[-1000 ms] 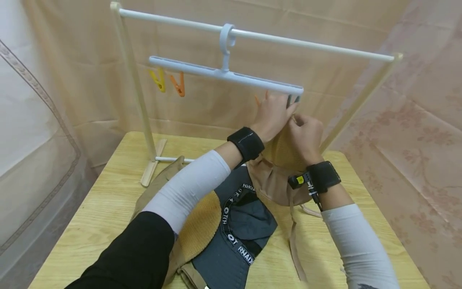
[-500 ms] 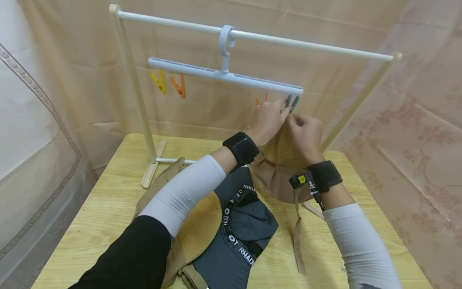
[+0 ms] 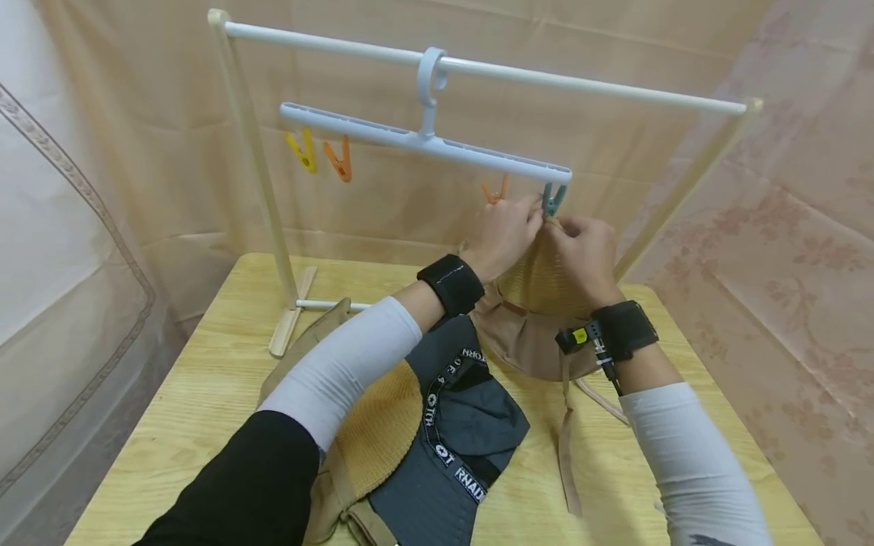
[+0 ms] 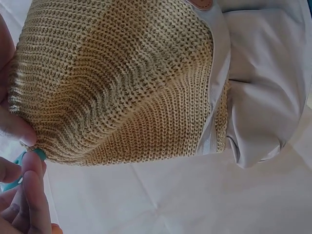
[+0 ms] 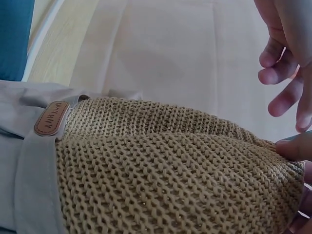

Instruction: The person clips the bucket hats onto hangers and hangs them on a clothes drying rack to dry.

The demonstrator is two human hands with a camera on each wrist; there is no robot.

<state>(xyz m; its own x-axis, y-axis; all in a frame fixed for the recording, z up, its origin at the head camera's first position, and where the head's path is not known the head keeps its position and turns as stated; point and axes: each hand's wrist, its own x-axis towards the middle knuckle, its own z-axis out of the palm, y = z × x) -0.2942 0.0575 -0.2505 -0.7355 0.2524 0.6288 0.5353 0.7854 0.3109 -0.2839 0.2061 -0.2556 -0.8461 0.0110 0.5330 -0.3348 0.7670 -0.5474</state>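
While the yellow clip and the orange clip hang bare at the left of the hanger, the dark cap lies below on the table. Next along, the left hand pinches the green clip between fingertips, its other fingers loose; it should steady the clip against swinging. Under that clip hangs the knit hat, crown up, brim low, its gathered tip at the clip's mouth; whether the clip has caught it, I cannot tell. Farthest right, the right hand pinches the crown. Best, I judge, to feed in a flat fold, avoid dragging downward, and test the bite before letting go.
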